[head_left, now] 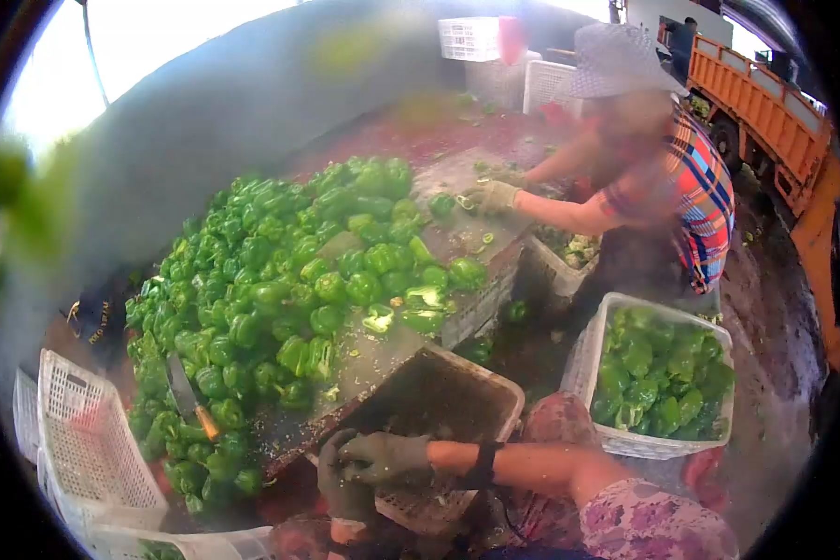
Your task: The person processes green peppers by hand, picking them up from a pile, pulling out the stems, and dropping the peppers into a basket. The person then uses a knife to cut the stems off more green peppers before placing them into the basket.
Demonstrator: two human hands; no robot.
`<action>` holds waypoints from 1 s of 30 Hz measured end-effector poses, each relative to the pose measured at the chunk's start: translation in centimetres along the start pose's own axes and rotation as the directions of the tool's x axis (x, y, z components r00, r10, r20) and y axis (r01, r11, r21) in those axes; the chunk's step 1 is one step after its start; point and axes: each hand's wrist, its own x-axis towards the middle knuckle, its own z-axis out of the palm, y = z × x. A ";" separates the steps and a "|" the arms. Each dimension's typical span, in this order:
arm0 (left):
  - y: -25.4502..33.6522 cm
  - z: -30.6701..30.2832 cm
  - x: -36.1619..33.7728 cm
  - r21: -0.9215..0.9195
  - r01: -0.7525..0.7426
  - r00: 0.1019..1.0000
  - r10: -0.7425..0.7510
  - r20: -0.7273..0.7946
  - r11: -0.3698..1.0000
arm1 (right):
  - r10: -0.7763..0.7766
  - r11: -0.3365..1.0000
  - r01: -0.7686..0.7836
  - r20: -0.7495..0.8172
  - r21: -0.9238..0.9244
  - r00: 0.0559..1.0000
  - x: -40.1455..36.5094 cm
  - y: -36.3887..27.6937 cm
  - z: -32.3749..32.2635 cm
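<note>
Both of my hands wear dark grey-green gloves and meet low in the view, above the near edge of a crate [457, 383]. My left hand [345, 485] points upward, its fingers partly hidden behind the other hand. My right hand [387, 459] reaches in from the right with fingers bent against my left glove. Whether anything lies between them cannot be made out. Beyond them, a large heap of green peppers [280, 271] covers the work surface [364, 359], with some cut halves [379, 318] at its near right edge. A knife [192, 397] with an orange handle rests on the peppers.
A co-worker in a hat and plaid shirt [705, 187] works across on the right, gloved hands [495, 196] at a pepper. A crate of cut peppers [663, 373] stands at the right, a white crate [93, 439] at the left. An orange truck [756, 103] is behind.
</note>
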 end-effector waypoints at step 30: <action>0.1 -0.4 0.0 -0.118 0.312 0.949 -0.303 0.085 0.943 | -0.377 0.889 0.249 -0.306 -0.383 0.874 -2.2 2.5 3.7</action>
